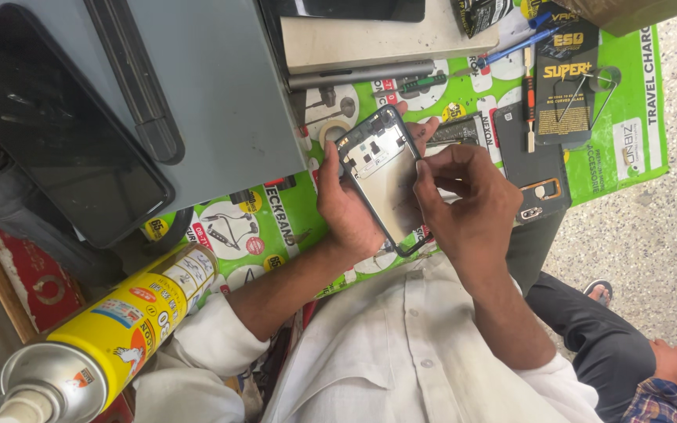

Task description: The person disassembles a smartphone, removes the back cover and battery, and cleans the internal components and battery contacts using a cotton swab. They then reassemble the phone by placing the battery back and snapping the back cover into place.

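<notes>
Left hand (346,211) wraps the left edge of an opened phone frame (381,176), thumb on the near side, fingertips poking out past the far edge. So it's closed around the frame, holding it up off the bench, tilted. Inside of the frame faces up: a pale metal plate with small dark cutouts near the top end, a dark rim all round.

Right hand (464,200) is curled, fingers pinched together right at the frame's right edge, about halfway along. It touches the rim; whether there's a small tool or part between the fingertips, I can't tell.

The frame sits over the middle of the bench, above a green printed mat (628,133).

Around it:
- Dark phone back cover (538,176) flat on the mat, just right of the right hand.
- Black packet with yellow print (564,86) beyond that cover, a triangular wire pick lying on it.
- Thin screwdriver (530,98) beside the packet.
- Grey cylindrical tool (362,74) along the far edge, against a beige box.
- Tape roll (331,129) just beyond the frame's top end.
- Yellow spray can (111,329) at the near left corner, lying tilted.
- Large grey device with a black-screened tablet (56,125) at the far left.

Another person's arm (671,364) shows at the near right, off the bench.
</notes>
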